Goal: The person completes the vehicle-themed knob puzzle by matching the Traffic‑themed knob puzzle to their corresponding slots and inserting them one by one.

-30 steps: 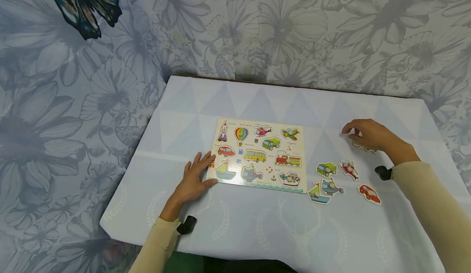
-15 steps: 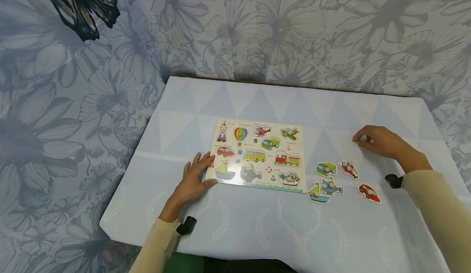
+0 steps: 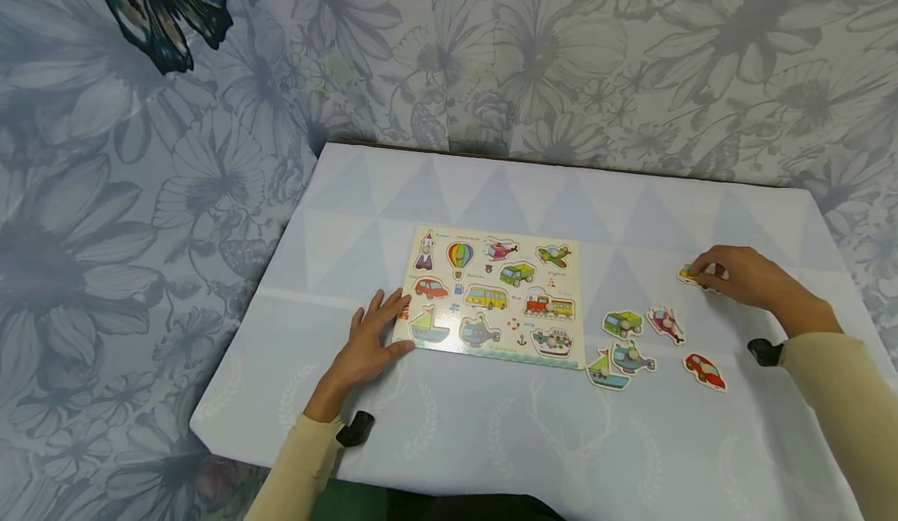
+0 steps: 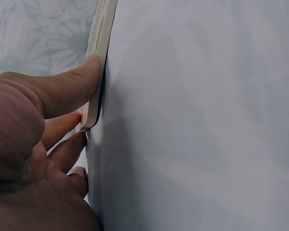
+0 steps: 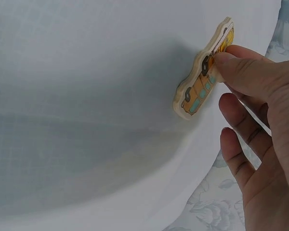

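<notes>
In the head view my left hand lies with spread fingers at the left edge of a flat vehicle puzzle board. Its thumb touches the board's near edge in the left wrist view. My right hand, right of the board, pinches a yellow bus puzzle piece between thumb and index finger, covering part of it. The other fingers of that hand are loosely bent beside the piece. Below the right hand lie loose pieces: a green jeep, a red helicopter and a red car.
A submarine piece and a sailboat piece lie close together by the board's lower right corner. All stand on a pale patterned tablecloth. Floral fabric backs the table's far edge.
My right hand has moved right and a little nearer to me, and now pinches the bus piece. The left hand and the board have stayed in place.
</notes>
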Available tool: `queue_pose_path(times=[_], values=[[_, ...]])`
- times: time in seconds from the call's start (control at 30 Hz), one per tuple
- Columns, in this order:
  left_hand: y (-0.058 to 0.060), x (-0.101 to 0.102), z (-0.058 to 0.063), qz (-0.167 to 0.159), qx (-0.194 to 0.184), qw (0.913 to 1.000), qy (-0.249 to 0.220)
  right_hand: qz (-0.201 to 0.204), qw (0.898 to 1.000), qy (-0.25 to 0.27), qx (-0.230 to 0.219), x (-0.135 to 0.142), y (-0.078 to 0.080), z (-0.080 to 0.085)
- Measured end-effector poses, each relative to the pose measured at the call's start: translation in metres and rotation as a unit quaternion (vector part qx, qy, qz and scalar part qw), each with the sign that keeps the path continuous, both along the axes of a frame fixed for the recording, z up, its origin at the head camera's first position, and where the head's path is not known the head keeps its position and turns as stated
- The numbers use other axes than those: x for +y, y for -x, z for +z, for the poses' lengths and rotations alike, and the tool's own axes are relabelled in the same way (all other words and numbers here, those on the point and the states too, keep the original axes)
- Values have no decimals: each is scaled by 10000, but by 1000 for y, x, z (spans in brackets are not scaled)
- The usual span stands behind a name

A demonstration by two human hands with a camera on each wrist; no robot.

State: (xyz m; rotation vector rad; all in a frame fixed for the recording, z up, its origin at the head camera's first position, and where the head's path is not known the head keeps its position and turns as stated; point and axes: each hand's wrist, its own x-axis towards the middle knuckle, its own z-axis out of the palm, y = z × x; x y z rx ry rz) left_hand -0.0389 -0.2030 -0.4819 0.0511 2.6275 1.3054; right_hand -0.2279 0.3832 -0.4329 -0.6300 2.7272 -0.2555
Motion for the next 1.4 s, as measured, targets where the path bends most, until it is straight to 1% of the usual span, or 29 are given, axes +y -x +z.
queue_pose_path(times=[0.17,0.3,0.57,0.73,0.93,1.0,1.17,1.3,1.4], values=[[0,0,0,-13,16,10000,-25,-43,10000,-51,-59,2,0,0],[1,0,1,-9,-82,9999,-67,-63,9999,-61,-105,1,0,0],[1,1,1,-25,-107,9999,-68,-86,9999,-33,-110,2,-1,-1],[1,1,1,-13,-120,9999,-33,-21,10000,-32,-41,-3,2,3],[1,2,2,18,-99,9999,-25,182,9997,-6,183,-17,5,10],[0,1,2,18,-104,9999,-32,237,9996,-28,182,-23,6,13],[0,1,2,11,-162,9998,-61,329,9993,-47,161,-42,5,20],[1,1,1,11,-156,9999,-48,443,9986,-3,297,-59,3,24],[1,0,0,16,-106,9999,-47,618,9971,63,430,-72,1,29]])
